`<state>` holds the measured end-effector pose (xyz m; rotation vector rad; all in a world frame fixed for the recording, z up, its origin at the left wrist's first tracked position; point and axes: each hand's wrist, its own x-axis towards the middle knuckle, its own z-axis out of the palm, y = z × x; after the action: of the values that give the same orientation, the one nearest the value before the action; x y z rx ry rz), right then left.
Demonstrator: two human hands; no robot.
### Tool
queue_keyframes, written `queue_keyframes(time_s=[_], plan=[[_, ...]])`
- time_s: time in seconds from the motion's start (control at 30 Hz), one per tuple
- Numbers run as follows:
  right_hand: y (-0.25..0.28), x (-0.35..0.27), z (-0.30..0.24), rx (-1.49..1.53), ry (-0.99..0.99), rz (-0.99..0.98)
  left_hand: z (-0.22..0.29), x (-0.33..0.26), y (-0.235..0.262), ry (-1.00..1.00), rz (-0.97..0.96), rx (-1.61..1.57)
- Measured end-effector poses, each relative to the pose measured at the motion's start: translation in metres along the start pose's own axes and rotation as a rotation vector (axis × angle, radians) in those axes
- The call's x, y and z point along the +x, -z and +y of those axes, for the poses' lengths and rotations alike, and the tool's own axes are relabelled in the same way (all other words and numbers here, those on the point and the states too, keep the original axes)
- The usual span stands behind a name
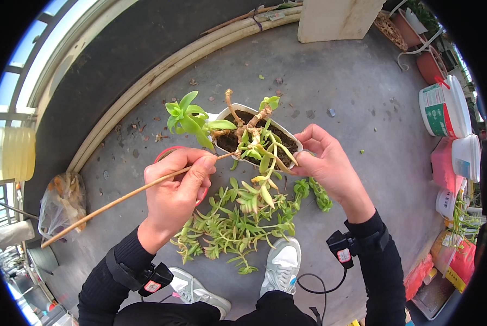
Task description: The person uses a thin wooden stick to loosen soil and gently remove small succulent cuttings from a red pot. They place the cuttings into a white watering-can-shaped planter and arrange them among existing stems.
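Observation:
In my left hand (177, 187) is a thin wooden stick (113, 202), pinched between thumb and fingers, its short end pointing at the potted plant. My right hand (326, 165) grips the right rim of a white pot (287, 133), thumb in front and fingers behind. Dark soil (227, 140) fills the pot. A succulent (249, 130) with thick brown stems and green leaves grows from it, some stems drooping over the front. The stick's tip meets the stem area near the pot's front edge. Partly hidden behind my left hand is a round red rim (201, 196).
Cut succulent stems (238, 223) lie heaped on the grey floor (363, 108) before my shoes (282, 261). White buckets (454, 108) and red planters (431, 66) line the right side. A plastic bag (63, 202) sits at left, pipes (162, 68) along the wall. A black cable (325, 293) hangs near my right forearm.

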<state>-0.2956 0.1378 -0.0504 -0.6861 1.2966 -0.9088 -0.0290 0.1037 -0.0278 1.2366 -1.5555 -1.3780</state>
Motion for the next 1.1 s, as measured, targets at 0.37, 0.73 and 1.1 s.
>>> queue_keyframes(time_s=[0.37,0.73,1.1], plan=[[-0.006,-0.004,0.005,0.023,0.030,0.052,-0.010,0.001,-0.010,-0.290,-0.011,0.251],[-0.005,-0.006,0.004,-0.023,0.017,0.043,0.024,0.022,0.006,-0.005,-0.147,0.159],[-0.010,-0.009,0.005,-0.037,-0.016,0.065,0.036,0.019,0.008,-0.548,-0.061,0.642]])
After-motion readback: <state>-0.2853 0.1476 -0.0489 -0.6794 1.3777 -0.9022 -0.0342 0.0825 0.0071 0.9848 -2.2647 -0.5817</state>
